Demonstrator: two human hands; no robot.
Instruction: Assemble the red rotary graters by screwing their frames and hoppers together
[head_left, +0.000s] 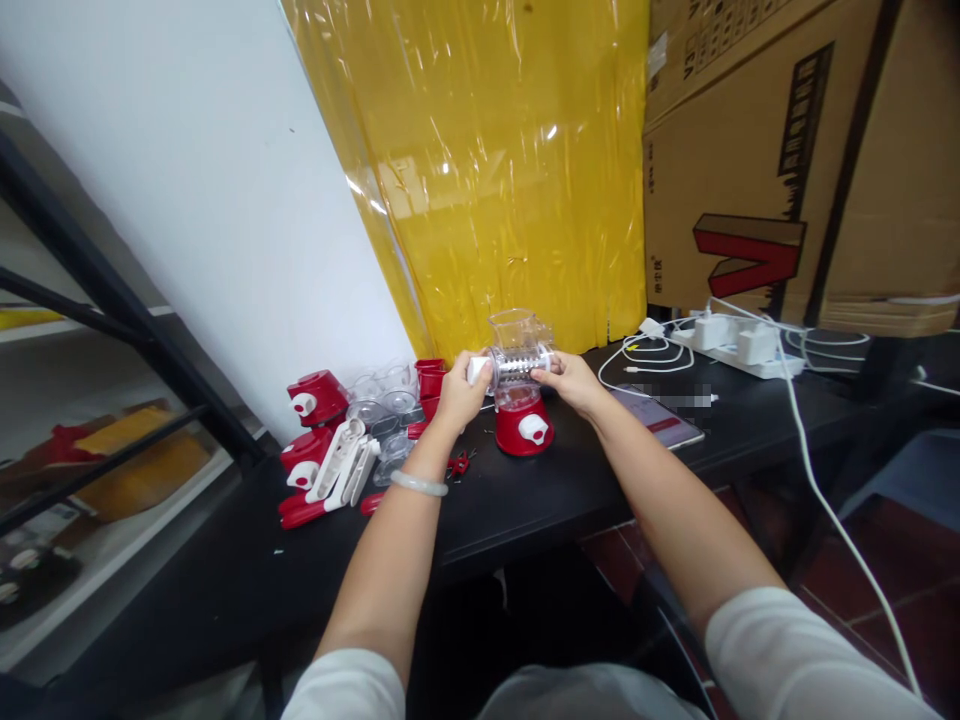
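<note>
Drum of shiny perforated metal, cylindrical (519, 365), one piece, lying roughly level above the tabletop, between the two hands. White plastic end piece (478, 371), at the drum's left end.

Left hand (459, 392): bare, closed around the white plastic end piece; a pale, rounded bracelet (420, 484) on the wrist. Right hand (574, 382): bare, thumb and fingers pinching the drum's right end.

Red plastic round base with white knob (524, 430), upright on the black, flat tabletop (517, 510), directly below the drum. Clear plastic hopper (514, 322), rising behind and above the drum; whether the drum sits inside the clear body or just in front of it cannot be told.

To the left, grouped: two further red plastic bases with white knobs (318, 398), one behind the other; white crank handles with red grips (345, 470), side by side; assorted clear plastic parts (382, 392); a red plastic open-topped piece (430, 378), partly hidden by the left hand. Small red-and-black item (461, 463), near the base, detail too small to read.

To the right: flat, pale-purple-screened tablet (664, 418); white power strip (739, 348) with plugs and cables. Behind: yellow glossy film sheet (517, 180); brown cardboard box with red V mark (720, 170).
</note>
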